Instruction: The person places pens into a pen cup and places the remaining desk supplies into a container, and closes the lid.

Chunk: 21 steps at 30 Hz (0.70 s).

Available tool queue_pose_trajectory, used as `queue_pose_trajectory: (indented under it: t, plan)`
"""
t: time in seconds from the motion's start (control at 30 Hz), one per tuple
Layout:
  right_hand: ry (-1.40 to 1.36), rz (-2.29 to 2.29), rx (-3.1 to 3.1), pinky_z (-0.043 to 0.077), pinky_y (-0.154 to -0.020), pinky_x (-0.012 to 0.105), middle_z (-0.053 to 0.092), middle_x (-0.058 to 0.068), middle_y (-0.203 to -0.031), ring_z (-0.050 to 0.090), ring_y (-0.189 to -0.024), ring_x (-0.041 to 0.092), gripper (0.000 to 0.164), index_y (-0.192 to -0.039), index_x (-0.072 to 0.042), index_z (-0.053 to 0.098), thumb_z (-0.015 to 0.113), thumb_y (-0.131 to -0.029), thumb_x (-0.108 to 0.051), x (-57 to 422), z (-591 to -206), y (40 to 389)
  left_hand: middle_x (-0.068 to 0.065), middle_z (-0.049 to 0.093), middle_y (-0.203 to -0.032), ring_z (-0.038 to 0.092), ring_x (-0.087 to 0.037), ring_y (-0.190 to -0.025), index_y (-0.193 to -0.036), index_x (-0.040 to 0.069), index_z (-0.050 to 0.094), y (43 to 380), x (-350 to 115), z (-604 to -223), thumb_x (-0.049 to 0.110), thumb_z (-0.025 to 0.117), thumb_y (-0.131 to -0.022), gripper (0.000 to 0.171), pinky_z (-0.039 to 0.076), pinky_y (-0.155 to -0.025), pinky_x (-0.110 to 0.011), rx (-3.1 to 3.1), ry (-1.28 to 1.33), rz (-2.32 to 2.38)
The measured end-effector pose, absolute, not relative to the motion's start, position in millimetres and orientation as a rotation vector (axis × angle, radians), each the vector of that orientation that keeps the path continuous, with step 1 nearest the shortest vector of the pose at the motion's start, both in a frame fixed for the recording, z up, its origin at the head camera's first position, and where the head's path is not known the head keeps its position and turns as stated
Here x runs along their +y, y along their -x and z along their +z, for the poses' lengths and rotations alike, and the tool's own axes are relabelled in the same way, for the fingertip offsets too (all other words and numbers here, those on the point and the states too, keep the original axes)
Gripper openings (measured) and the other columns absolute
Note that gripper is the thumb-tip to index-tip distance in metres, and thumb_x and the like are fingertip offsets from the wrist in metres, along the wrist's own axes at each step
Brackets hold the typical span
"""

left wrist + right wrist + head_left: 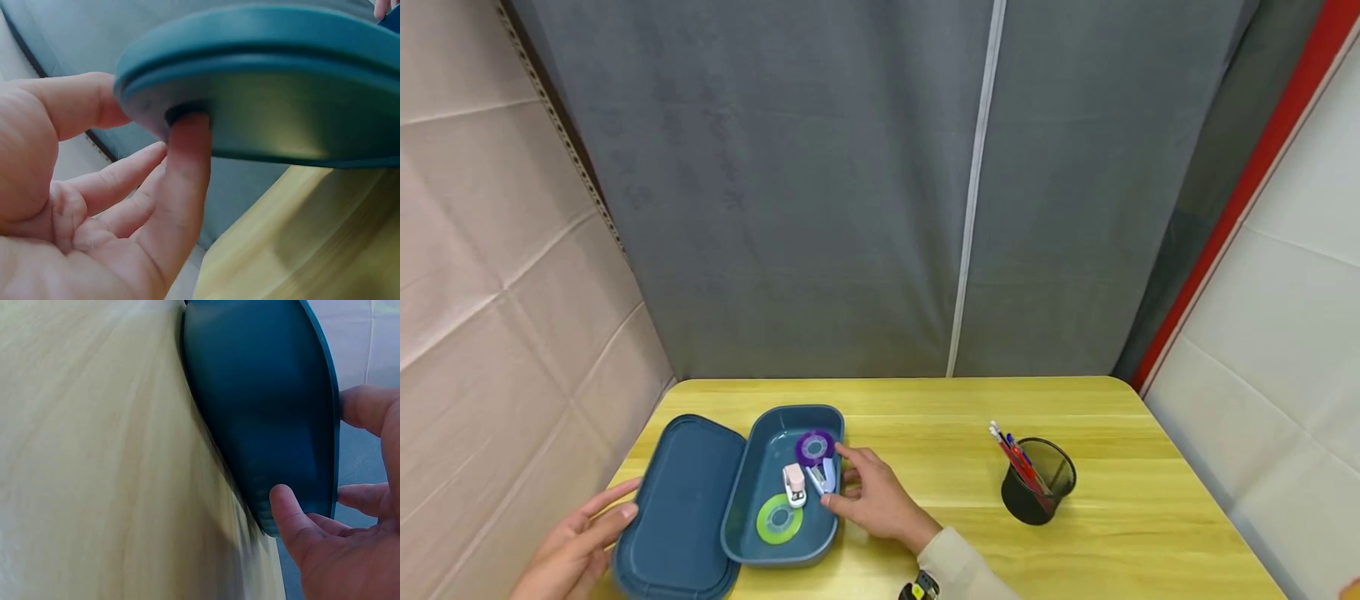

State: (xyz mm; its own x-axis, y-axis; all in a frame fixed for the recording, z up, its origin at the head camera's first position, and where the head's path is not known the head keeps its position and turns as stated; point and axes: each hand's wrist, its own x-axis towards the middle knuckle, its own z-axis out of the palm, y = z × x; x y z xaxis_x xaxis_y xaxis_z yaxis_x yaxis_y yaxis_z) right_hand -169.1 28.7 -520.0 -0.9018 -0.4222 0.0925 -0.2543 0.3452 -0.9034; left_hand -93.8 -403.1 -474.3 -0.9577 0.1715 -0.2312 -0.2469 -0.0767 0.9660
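Note:
My left hand [574,542] pinches the left edge of a dark blue lid [681,508], thumb and a finger on opposite faces. Close by on the right is a blue plastic box [744,500] of matching colour. My right hand [880,493] grips the box's right wall, with fingers at the rim and one against the outer side [250,394]. Inside the box lie a purple tape roll [815,448], a green tape roll [778,520], a small pink-and-white stapler-like item [794,485] and a light blue stapler-like item [822,477].
A black mesh pen cup [1030,502] holding several pens and pencils [1022,460] stands on the wooden table [1150,500] to the right. A grey curtain [820,208] hangs behind the table, with pale cloth walls [497,275] at the sides.

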Motion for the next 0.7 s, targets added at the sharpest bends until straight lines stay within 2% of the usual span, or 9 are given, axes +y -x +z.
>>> queue_pose_trajectory:
  t: [0.1,0.2,0.47,0.7]
  plan:
    - [0.636,-1.609,2.442,0.061,-0.087,0.02,0.055,0.016,-0.147,0.072,-0.113,0.029,0.085,-0.16,-0.007,0.044,0.084,-0.092,-0.036,29,-519,170,0.019,0.074,-0.12,0.072,-0.004,-0.109,-0.121,0.05,0.066,93,-392,-468,0.02,0.052,-0.113,0.034,0.064,-0.089,-0.034,2.029,0.2,2.12]
    - [0.642,-1.615,2.447,0.061,-0.087,0.021,0.057,0.015,-0.145,0.071,-0.114,0.032,0.082,-0.159,-0.007,0.046,0.084,-0.092,-0.036,30,-517,171,0.015,0.075,-0.118,0.071,-0.005,-0.107,-0.122,0.046,0.068,93,-384,-462,0.016,0.056,-0.111,0.034,0.064,-0.087,-0.033,2.081,0.198,2.148]
    - [0.637,-1.602,2.458,0.062,-0.088,0.023,0.059,0.012,-0.142,0.068,-0.119,0.032,0.078,-0.157,-0.009,0.05,0.082,-0.093,-0.039,33,-516,173,0.012,0.075,-0.116,0.068,-0.005,-0.106,-0.135,0.036,0.067,95,-366,-447,0.009,0.056,-0.11,0.039,0.062,-0.085,-0.03,2.19,0.105,2.145]
    - [0.627,-1.597,2.464,0.062,-0.089,0.025,0.059,0.012,-0.143,0.068,-0.12,0.032,0.072,-0.154,-0.008,0.053,0.08,-0.095,-0.037,35,-514,174,0.014,0.073,-0.121,0.067,-0.002,-0.11,-0.144,0.027,0.064,97,-351,-435,0.007,0.057,-0.109,0.041,0.062,-0.085,-0.027,2.213,0.029,2.177]
